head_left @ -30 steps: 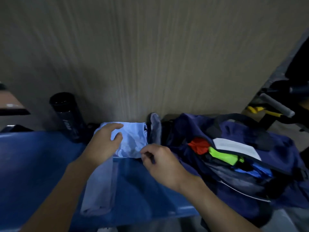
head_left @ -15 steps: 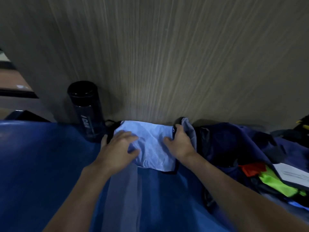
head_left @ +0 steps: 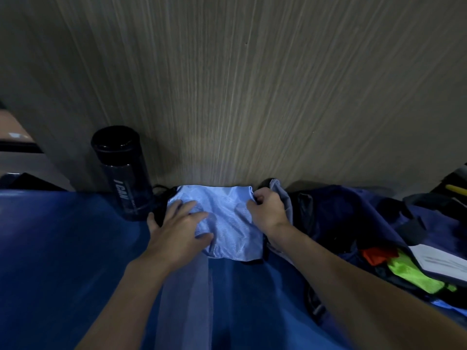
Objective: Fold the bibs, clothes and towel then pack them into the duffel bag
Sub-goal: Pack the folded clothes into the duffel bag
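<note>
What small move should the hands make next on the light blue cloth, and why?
Probably fold the right edge leftward across the middle: the right hand pinches the light blue cloth at its right edge, the left hand presses its left side flat, and the duffel bag lies open.

The bib [head_left: 228, 223] is pale sky blue with a fine woven sheen, and the strip [head_left: 187, 299] below it is a paler grey-blue. The counter [head_left: 63, 248] is deep blue. The wall [head_left: 252, 84] shows grey-brown wood grain in long streaks. The bottle [head_left: 123, 178] is smoky black with white lettering. The duffel bag [head_left: 348, 218] is navy. At its opening show an orange-red cloth [head_left: 376, 256], a neon yellow-green cloth [head_left: 409, 274] and a white sheet [head_left: 439, 261] with grey print.
</note>
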Demonstrator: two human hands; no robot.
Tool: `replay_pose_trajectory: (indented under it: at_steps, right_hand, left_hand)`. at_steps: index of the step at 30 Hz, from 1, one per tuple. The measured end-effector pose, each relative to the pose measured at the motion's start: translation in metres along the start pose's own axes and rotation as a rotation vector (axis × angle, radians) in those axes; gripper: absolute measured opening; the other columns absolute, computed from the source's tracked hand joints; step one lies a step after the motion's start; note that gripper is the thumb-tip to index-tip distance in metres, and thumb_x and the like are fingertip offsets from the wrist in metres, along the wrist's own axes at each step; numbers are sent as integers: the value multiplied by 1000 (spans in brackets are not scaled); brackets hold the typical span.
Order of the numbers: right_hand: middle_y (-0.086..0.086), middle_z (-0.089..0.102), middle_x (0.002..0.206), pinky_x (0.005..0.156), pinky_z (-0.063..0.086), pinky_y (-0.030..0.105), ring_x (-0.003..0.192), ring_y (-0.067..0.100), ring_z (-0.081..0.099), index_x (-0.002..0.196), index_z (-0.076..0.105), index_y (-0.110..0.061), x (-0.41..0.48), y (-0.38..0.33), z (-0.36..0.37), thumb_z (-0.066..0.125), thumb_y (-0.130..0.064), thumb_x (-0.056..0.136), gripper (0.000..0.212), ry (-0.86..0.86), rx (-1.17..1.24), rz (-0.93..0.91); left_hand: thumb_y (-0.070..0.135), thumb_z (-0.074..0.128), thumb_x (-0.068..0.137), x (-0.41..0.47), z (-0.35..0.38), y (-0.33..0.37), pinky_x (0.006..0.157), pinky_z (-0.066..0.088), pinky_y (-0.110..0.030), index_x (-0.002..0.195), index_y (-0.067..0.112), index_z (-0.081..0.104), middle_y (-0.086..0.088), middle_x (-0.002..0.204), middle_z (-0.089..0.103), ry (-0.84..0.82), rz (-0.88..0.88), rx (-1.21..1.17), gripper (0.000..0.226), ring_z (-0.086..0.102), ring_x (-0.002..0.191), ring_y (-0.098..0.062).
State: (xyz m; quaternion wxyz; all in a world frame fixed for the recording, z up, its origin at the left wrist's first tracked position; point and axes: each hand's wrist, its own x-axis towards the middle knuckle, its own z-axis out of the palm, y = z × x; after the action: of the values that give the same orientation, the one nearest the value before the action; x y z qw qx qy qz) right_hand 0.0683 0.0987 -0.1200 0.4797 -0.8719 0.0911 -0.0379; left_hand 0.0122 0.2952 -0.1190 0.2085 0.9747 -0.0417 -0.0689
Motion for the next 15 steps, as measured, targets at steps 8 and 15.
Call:
replay_pose_trajectory:
  at_steps: [8, 15]
  right_hand:
    - [6, 67, 88, 63, 51, 23, 78, 16, 65, 98, 59, -5, -1, -2, -4, 75, -20, 80, 28, -158, 67, 183]
    - [1, 56, 73, 53, 42, 11, 66, 14, 55, 78, 50, -12, -2, -11, -13, 61, -6, 89, 16, -97, 1, 63]
  left_hand:
    - [53, 54, 92, 2, 3, 0, 114, -6, -66, 143, 42, 42, 18, 161, 11, 6, -18, -4, 54, -8, 150, -8]
    - [43, 52, 94, 1, -1, 0, 115, 0, -64, 138, 42, 47, 18, 157, 20, 97, -21, -59, 44, 6, 148, -7]
